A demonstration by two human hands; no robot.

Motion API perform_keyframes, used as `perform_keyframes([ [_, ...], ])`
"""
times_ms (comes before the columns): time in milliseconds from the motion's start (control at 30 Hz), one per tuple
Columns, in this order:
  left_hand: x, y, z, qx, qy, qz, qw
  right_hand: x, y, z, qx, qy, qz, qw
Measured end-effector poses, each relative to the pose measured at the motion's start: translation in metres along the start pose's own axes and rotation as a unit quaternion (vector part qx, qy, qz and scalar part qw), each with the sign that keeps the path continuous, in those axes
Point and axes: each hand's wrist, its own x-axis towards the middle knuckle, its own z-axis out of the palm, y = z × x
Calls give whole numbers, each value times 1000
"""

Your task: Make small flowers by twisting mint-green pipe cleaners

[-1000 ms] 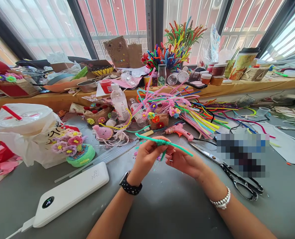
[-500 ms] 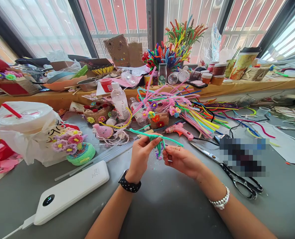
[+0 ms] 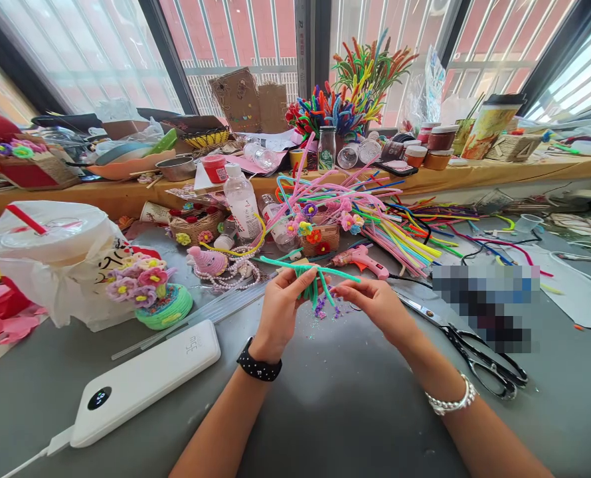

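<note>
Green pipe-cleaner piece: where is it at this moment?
In the head view, the green pipe-cleaner piece is near the middle, pinched in the left hand above the table, the right hand close on its right, the pink glue gun behind.

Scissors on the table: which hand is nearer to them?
Right. The right hand is by the blade end of the scissors; the left hand is farther to the left, holding green pipe cleaners.

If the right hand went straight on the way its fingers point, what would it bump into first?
Probably the green fuzzy stems held in the left hand, just beyond the right hand; depth is unclear, so they may already touch.
</note>
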Motion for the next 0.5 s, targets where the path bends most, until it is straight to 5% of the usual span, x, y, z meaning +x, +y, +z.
perform_keyframes([
  [67,0,0,0,-5,-3,-4,1000,-1,1,1,-146,72,-122,979],
  [233,-1,-2,2,-10,-11,-10,1000,-9,7,12,-327,180,-357,856],
  [500,-3,-6,7,-14,3,-11,1000,-15,8,14,-369,114,-440,811],
])
